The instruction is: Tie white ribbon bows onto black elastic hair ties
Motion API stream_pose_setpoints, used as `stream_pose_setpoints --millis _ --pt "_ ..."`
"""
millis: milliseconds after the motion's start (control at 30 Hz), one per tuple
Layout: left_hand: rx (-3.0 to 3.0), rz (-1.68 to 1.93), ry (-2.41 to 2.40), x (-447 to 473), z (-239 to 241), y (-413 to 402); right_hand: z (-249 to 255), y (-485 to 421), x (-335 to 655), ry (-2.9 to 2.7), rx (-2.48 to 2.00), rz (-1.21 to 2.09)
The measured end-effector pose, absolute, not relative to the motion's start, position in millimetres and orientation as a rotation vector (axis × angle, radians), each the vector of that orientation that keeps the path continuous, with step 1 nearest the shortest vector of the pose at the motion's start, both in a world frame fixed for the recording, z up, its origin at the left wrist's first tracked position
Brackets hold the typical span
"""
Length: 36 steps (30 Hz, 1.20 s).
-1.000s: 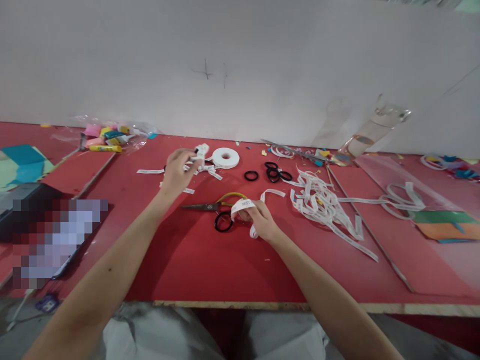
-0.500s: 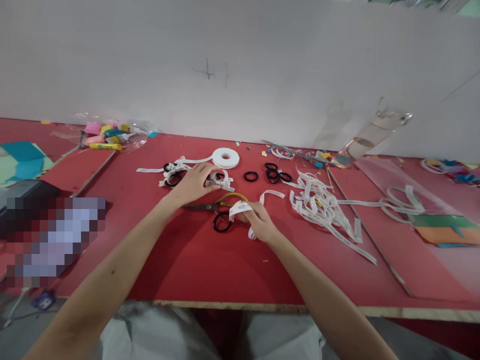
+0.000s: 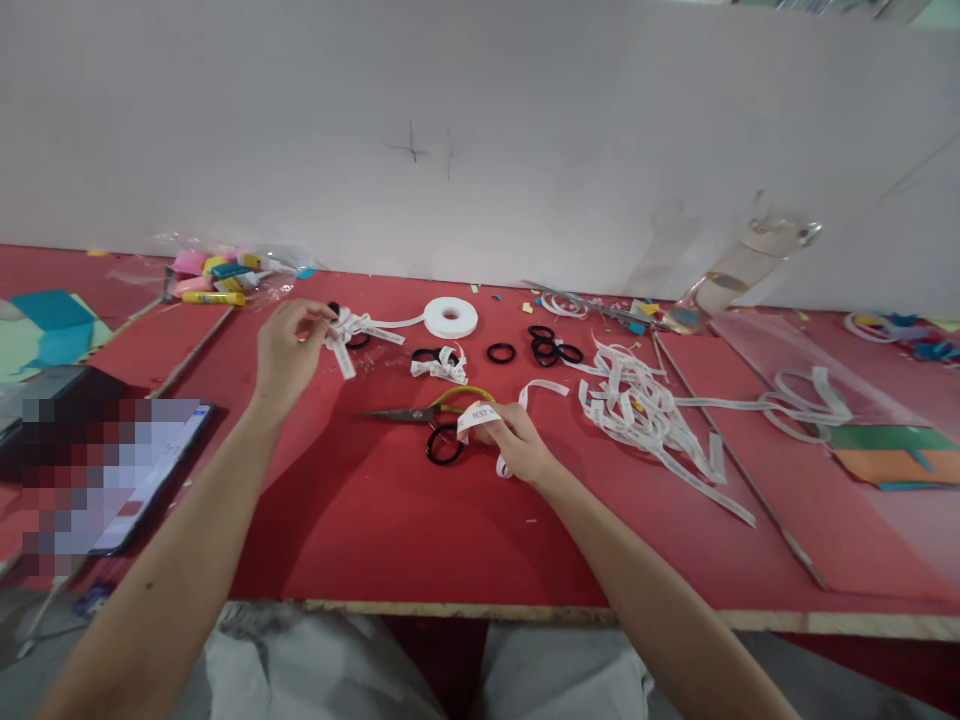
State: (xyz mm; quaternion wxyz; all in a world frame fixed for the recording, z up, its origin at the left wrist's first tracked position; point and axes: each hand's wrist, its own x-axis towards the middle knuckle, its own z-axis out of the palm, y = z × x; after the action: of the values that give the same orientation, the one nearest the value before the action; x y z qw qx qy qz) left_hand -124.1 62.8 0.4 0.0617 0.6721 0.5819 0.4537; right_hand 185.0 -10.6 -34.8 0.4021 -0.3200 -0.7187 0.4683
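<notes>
On the left, my left hand (image 3: 289, 345) has its fingertips closed on a black hair tie with a white ribbon bow (image 3: 343, 328), whose printed ends hang down. A second bowed hair tie (image 3: 439, 364) lies flat to the right of it. My right hand (image 3: 519, 445) pinches a strip of printed white ribbon (image 3: 480, 413). Scissors (image 3: 409, 414) with one yellow and one black handle lie beside that hand, the handles partly under the ribbon and fingers. Behind them are a plain black hair tie (image 3: 501, 352) and a white ribbon roll (image 3: 451, 318).
Several black hair ties (image 3: 547, 350) lie near a tangled heap of printed ribbon (image 3: 637, 405). A tilted clear bottle (image 3: 739, 265) stands by the wall. A phone (image 3: 161, 470) is at left, below a plastic bag of coloured items (image 3: 225, 268).
My left hand has moved left from the middle bow, leaving it on the table, and now grips the bowed hair tie at the left. My right hand has stayed put with its ribbon.
</notes>
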Motion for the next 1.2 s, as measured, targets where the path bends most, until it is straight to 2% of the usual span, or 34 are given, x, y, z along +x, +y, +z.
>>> stream_pose_setpoints --millis 100,167,233,333,500,633,767,1067,1200 --pt "2.160 1.584 1.827 -121.7 2.0 70.3 -35.5 -10.3 184.9 -1.820 -0.812 1.174" --pt "2.332 1.360 1.939 -123.7 -6.0 78.2 -35.3 -10.3 184.4 -1.819 -0.812 1.177" --pt "2.411 0.979 2.053 -128.0 -17.0 86.7 -34.3 -10.2 184.0 -1.815 -0.805 1.184" --pt "2.411 0.816 2.063 -132.7 -27.1 94.7 -32.0 -10.2 183.6 -1.813 -0.791 1.198" --pt "2.546 0.935 2.017 -121.1 -20.2 92.8 -29.5 -10.4 182.5 -1.812 -0.784 1.203" --pt "2.674 0.511 1.876 -104.8 -21.5 92.9 -30.1 -9.9 182.0 -1.822 -0.784 1.205" --pt "2.708 0.301 1.912 -96.9 -25.8 95.0 -32.6 -9.0 182.5 -1.821 -0.776 1.190" --pt "2.805 0.254 1.739 -95.4 -21.1 99.0 -36.2 -8.4 182.0 -1.842 -0.753 1.165" --pt "2.756 0.470 1.694 -85.8 -17.5 94.5 -31.8 -9.9 181.1 -1.834 -0.764 1.178"
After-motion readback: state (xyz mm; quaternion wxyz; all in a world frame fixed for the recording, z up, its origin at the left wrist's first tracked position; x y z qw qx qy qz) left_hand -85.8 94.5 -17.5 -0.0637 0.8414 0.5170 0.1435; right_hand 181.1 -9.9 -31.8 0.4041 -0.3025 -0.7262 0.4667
